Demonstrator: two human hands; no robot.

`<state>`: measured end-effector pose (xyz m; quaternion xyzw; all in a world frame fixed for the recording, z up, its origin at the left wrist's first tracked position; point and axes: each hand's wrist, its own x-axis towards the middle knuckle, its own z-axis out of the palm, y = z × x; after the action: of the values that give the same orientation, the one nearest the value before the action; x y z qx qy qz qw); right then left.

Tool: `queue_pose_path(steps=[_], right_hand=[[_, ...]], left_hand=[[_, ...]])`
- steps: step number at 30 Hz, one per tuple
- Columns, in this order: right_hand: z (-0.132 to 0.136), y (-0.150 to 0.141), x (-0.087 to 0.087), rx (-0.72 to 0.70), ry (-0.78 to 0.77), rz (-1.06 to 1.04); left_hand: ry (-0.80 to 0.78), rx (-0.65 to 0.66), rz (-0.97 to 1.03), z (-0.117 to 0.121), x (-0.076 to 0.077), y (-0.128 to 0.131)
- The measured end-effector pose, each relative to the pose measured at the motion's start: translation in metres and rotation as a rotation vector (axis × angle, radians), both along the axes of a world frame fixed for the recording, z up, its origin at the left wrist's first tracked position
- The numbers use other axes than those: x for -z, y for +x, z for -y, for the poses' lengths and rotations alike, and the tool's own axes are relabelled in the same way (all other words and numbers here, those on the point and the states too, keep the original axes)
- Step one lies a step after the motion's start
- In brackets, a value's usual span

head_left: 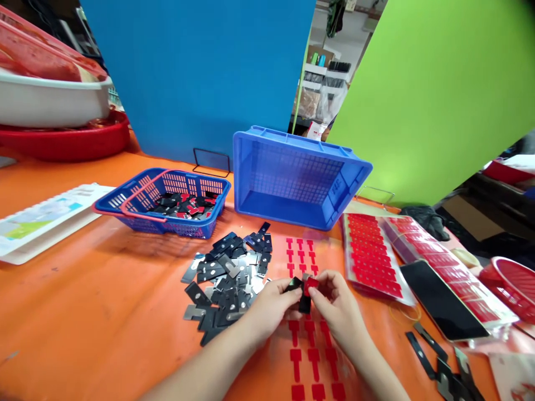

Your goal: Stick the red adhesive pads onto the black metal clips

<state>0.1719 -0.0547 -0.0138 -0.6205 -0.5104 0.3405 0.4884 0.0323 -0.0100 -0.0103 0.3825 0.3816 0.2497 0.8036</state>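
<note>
Over a clear sheet of red T-shaped stickers [295, 356], my two hands meet. My left hand [271, 306] is closed on a small black flat metal piece [305, 304], gripping it between thumb and fingers. At the top of that piece, my right hand [340, 312] pinches a red sticker [310, 285], its thumb against the red face. Whether the sticker is fully stuck down cannot be made out. Just left of my left hand lies a loose pile of black and silver metal pieces [228, 278], some of them T-shaped.
Behind the pile stands a blue handled basket [188, 227] holding black and red pieces. A blue crate [288, 209] lies tipped on its side. To the right are red sticker packs [371, 256], a phone [443, 301] and several metal strips [421, 356]. Blue [196, 72] and green panels [434, 100] rise behind.
</note>
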Motion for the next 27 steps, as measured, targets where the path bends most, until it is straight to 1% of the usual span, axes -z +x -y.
queue_pose_path(steps=[13,27], right_hand=[[0.0006,-0.0021,-0.0037,0.000,0.026,0.073],[-0.0004,-0.0031,-0.0066,-0.012,-0.024,0.105]], left_hand=[[0.019,0.022,-0.011,0.0005,-0.0011,0.0001],[0.030,0.038,-0.001,-0.0015,0.0023,0.0001]])
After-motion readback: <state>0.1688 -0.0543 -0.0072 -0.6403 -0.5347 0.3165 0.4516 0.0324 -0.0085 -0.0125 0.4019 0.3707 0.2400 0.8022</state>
